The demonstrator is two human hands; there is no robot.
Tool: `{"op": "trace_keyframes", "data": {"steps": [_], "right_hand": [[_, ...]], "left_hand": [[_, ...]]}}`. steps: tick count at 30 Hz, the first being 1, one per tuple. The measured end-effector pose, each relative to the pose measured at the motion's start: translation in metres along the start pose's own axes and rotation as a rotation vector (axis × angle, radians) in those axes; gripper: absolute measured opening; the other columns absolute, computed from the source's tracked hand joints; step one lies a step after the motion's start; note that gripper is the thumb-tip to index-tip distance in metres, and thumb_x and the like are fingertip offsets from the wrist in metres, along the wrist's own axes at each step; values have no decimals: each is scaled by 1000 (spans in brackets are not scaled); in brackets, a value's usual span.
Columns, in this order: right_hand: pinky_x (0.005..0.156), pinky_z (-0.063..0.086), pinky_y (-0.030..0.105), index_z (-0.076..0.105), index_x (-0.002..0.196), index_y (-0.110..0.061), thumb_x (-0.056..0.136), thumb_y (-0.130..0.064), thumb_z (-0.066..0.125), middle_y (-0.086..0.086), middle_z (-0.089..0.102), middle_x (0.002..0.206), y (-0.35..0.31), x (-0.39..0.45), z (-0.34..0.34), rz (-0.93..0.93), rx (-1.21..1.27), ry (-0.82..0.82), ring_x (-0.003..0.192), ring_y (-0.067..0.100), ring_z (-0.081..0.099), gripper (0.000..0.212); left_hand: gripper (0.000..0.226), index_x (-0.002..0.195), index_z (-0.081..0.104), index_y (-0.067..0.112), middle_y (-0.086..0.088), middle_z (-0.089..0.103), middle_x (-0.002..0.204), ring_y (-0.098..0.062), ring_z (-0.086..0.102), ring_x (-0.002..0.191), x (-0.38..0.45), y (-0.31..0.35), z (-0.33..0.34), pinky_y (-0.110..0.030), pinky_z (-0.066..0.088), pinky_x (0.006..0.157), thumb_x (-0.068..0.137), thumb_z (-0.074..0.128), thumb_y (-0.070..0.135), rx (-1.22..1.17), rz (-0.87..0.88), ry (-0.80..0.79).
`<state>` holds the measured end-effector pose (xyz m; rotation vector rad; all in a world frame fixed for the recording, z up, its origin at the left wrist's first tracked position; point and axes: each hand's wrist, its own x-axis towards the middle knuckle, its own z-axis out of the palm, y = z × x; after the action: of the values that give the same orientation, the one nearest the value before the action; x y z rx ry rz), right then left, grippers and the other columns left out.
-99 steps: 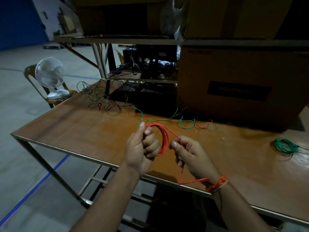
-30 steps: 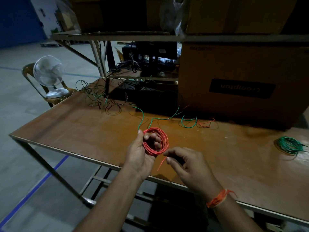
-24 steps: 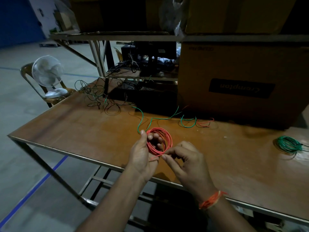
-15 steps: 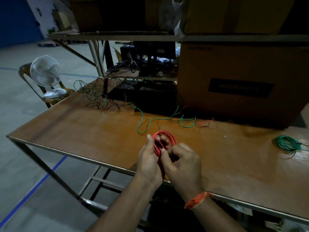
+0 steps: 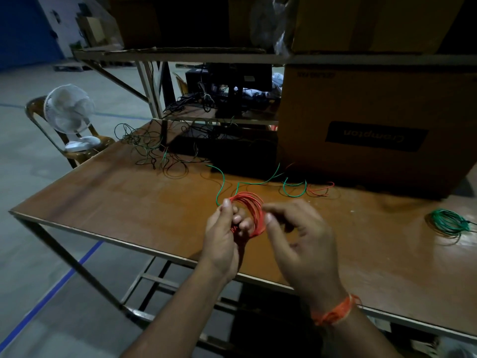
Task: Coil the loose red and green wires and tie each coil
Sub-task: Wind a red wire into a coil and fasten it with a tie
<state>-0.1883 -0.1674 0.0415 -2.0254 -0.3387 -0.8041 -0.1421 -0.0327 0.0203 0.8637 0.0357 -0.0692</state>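
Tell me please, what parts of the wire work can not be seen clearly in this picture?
- Free end of the red coil: head view, hidden behind the left hand and blurred right hand; tied or not, cannot tell.
- Right hand fingertips: motion blur, so contact with the coil is unclear.
- Green coil: small and dim; any tie is unreadable.
- Wire tangle: too dark to count strands.

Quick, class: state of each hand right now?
Left hand: holding the coiled red wire, fingers through the loop.
Right hand: pinching the same coil's right side.
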Motion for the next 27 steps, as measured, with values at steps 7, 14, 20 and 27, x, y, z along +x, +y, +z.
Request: {"op": "trace_keyframes", "data": {"steps": [7, 14, 20, 27], "right_hand": [[99, 54, 41, 66, 131, -22, 100, -57, 49, -8, 71, 118, 28, 23, 6, 429, 193, -268, 111, 3, 65, 50], [90, 54, 47, 78, 112, -25, 106, -25, 51, -8, 76, 102, 28, 6, 26, 385, 244, -202, 100, 13, 68, 27], [81, 56, 31, 79, 105, -26, 101, -18, 61, -7, 74, 97, 42, -8, 26, 477, 189, -45, 92, 6, 67, 20], [99, 56, 39, 73, 123, -14, 100, -15, 61, 1, 76, 116, 86, -1, -14, 681, 519, -56, 113, 17, 70, 26]], "left_hand": [[30, 81, 45, 13, 6, 30, 61, -4, 31, 44, 6, 9, -5, -15, 24, 41, 106, 41, 29, 36, -138, -160], [37, 84, 48, 12, 8, 32, 57, -3, 28, 42, 12, 8, -11, -15, 22, 39, 107, 39, 39, 264, -136, -182], [38, 78, 41, 19, 11, 32, 54, -4, 26, 43, 22, -13, -3, -16, 25, 40, 108, 38, 42, 492, -94, -171], [34, 98, 44, 13, 10, 32, 53, -6, 25, 44, 54, -43, 33, -19, 23, 42, 108, 34, 44, 527, -216, -181]]}}
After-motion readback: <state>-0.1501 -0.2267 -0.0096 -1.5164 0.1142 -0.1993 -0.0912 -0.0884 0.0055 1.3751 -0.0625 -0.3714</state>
